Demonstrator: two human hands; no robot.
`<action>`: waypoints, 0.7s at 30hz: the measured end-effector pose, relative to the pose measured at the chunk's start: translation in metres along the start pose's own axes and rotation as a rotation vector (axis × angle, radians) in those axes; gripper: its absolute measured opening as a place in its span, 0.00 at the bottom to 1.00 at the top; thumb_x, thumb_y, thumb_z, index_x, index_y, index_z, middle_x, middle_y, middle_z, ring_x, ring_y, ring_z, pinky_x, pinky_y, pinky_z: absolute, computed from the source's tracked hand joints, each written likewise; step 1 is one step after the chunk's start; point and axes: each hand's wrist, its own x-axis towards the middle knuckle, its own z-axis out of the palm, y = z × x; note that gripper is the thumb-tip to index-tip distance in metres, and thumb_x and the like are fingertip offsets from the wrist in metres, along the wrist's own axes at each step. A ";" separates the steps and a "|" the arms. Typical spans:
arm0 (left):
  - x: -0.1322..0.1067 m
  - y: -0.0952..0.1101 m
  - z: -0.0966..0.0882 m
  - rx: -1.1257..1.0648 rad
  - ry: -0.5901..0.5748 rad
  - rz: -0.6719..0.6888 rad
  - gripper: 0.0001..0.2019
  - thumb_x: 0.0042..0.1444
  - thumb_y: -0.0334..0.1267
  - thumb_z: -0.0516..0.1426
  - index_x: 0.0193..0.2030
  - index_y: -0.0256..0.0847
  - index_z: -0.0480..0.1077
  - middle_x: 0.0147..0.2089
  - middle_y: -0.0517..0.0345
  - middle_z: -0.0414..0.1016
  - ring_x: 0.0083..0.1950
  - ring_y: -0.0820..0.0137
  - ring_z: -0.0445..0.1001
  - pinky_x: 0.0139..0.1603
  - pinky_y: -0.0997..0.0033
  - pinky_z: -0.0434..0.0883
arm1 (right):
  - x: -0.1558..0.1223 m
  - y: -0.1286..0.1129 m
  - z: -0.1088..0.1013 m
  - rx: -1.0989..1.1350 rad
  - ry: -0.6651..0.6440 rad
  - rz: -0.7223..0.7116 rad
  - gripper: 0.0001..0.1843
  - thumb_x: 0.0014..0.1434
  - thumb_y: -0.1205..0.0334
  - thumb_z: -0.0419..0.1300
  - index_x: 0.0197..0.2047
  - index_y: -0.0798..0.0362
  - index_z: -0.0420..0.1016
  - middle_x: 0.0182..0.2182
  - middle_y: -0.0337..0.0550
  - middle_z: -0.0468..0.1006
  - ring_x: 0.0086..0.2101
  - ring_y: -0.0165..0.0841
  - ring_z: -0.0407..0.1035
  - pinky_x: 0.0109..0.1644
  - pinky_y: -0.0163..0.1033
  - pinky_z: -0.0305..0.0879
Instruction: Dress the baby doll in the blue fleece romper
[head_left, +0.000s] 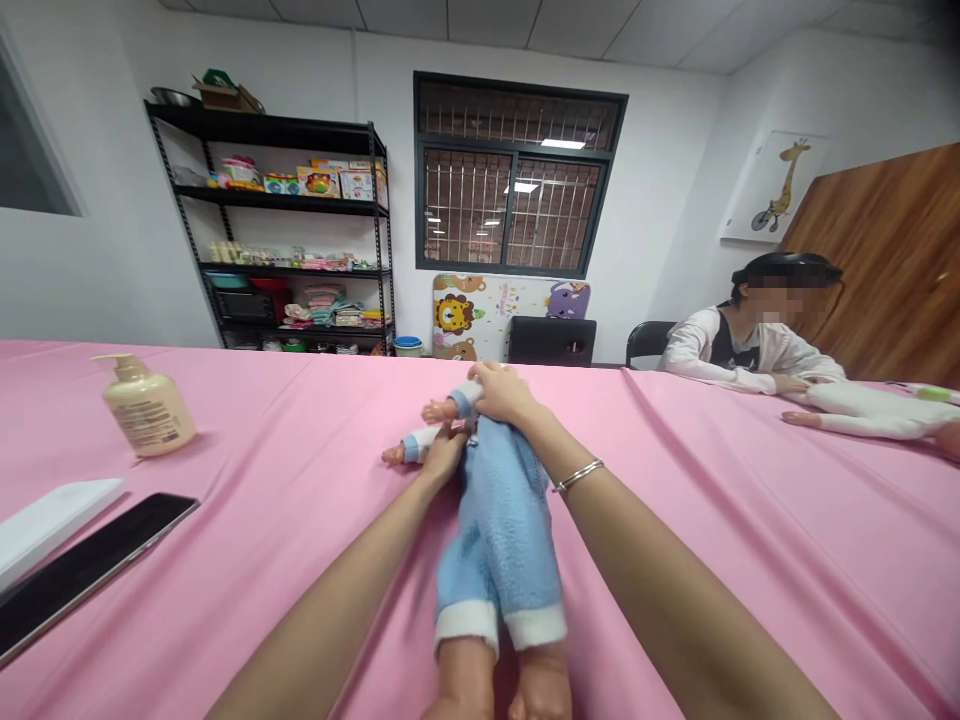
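Observation:
A baby doll in a light blue fleece suit [501, 520] lies along the pink table, feet towards me and arms stretched to the left. My right hand [501, 392] is closed over the doll's upper body near one sleeve cuff; a silver bangle sits on that wrist. My left hand [444, 452] pinches the suit at the doll's other arm, whose small hand pokes out of a white cuff. The doll's head is hidden behind my hands.
A beige pump bottle [147, 408] stands at the left. A black phone [82, 570] and a white pad [46, 520] lie near the left edge. Another person [757, 345] sits at the far right with a second doll [862, 410]. Shelves and chairs stand behind the pink table [750, 540].

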 end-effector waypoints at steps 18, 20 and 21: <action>0.000 -0.006 -0.069 1.256 0.276 0.308 0.11 0.60 0.35 0.48 0.48 0.45 0.66 0.44 0.53 0.69 0.45 0.58 0.60 0.41 0.60 0.60 | -0.046 0.112 0.095 0.925 0.442 0.768 0.23 0.48 0.50 0.60 0.41 0.57 0.66 0.31 0.48 0.74 0.31 0.37 0.70 0.33 0.39 0.68; -0.001 -0.010 -0.075 1.254 0.298 0.292 0.11 0.60 0.35 0.49 0.48 0.46 0.66 0.44 0.55 0.70 0.44 0.58 0.61 0.40 0.61 0.60 | -0.048 0.119 0.104 0.971 0.458 0.796 0.24 0.49 0.50 0.59 0.43 0.59 0.64 0.32 0.48 0.75 0.30 0.36 0.71 0.32 0.39 0.69; -0.001 -0.012 -0.076 1.239 0.294 0.285 0.11 0.59 0.34 0.49 0.48 0.47 0.66 0.45 0.56 0.70 0.44 0.59 0.61 0.41 0.61 0.60 | -0.048 0.122 0.107 0.976 0.474 0.805 0.26 0.47 0.49 0.60 0.45 0.59 0.64 0.34 0.48 0.75 0.32 0.36 0.71 0.34 0.39 0.69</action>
